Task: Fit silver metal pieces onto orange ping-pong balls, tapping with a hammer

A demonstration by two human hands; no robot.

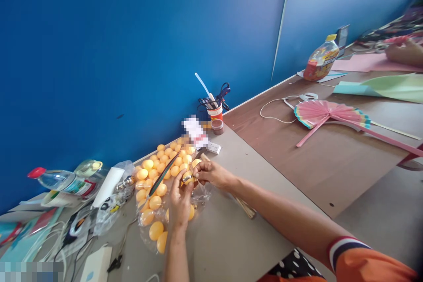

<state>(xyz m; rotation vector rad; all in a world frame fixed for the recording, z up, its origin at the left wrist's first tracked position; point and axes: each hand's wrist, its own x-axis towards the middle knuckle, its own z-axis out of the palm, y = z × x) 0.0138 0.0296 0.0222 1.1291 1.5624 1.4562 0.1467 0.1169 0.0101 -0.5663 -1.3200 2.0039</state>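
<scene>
My left hand (180, 198) is closed, thumb and fingers holding a small yellow ball (188, 178) with dark and white markings on it. At the ball's right side, my right hand (209, 172) is closed in a pinch, its fingertips at or touching the ball. Whatever those fingertips hold is too small to make out. Behind and left of both hands lies a clear plastic bag with several plain orange-yellow balls (156, 202). Across the bag rests a long, thin dark tool (165, 171). Thin wooden sticks (244, 207) lie under my right forearm.
At the wall stands a cup (216, 112) with cords and a white stick, near a small round tub (217, 126). Bottles (66, 182), cables and a white box (95, 264) crowd the left. Rightward are a pink paper fan (330, 114), a drink bottle (322, 59) and another person's hand (405, 53).
</scene>
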